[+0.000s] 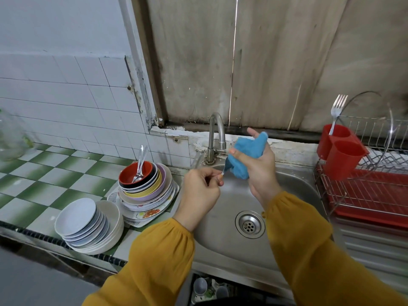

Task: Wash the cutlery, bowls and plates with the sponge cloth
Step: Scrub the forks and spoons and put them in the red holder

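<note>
Cutlery (223, 172) between left hand (199, 188) and right hand's (259, 173) cloth (246, 154)

Our right hand (257, 166) grips the crumpled blue sponge cloth (247, 154), wrapped around a thin metal utensil (223, 172) that our left hand (201, 186) pinches. At left, stacked coloured bowls (143, 184) hold two metal spoons (140, 161) beside tilted white plates (77, 217); a steel fork (337, 109) stands upright at right.

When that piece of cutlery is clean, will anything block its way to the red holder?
Only the cloth in the right hand, wrapped round the far end of the cutlery. Past it, nothing visible blocks the way to the holder.
</note>
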A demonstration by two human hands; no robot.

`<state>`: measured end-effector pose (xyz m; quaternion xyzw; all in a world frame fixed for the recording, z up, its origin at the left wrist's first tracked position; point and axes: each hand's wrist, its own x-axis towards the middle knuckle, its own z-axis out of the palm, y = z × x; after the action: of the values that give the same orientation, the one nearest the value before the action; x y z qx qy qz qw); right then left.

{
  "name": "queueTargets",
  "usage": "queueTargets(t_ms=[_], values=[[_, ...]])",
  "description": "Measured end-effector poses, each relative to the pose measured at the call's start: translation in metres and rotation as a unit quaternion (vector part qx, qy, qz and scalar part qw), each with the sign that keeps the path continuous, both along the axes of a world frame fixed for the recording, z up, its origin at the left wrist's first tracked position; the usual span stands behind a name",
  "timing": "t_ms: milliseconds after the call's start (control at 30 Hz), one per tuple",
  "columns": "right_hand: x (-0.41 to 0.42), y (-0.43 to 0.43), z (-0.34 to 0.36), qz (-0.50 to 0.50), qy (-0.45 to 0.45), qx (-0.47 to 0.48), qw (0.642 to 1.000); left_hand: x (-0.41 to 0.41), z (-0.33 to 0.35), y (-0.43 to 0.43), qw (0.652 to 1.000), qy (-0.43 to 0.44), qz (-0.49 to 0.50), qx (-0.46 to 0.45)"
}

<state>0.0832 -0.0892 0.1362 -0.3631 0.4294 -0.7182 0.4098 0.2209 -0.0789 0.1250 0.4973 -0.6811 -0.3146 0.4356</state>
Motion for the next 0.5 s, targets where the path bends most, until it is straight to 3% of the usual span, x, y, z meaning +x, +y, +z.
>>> queueTargets(t_ms=[133, 267, 400, 500], values=[[0.002, 0.001, -0.004, 0.036, 0.094, 0.031, 0.994, 0.003, -0.003, -0.001, 1.000, -0.012, -0.002, -0.001], [-0.001, -0.006, 0.005, -0.040, 0.171, 0.001, 0.984, 0.004, -0.004, -0.002, 1.000, 0.014, -0.016, 0.007], [0.008, -0.009, 0.008, -0.192, 0.124, -0.056, 0.972, -0.005, 0.000, 0.003, 0.993, 0.089, -0.053, 0.054], [0.004, -0.009, 0.011, -0.202, 0.134, -0.072, 0.968, -0.012, 0.007, 0.003, 0.983, 0.137, -0.076, 0.099]])
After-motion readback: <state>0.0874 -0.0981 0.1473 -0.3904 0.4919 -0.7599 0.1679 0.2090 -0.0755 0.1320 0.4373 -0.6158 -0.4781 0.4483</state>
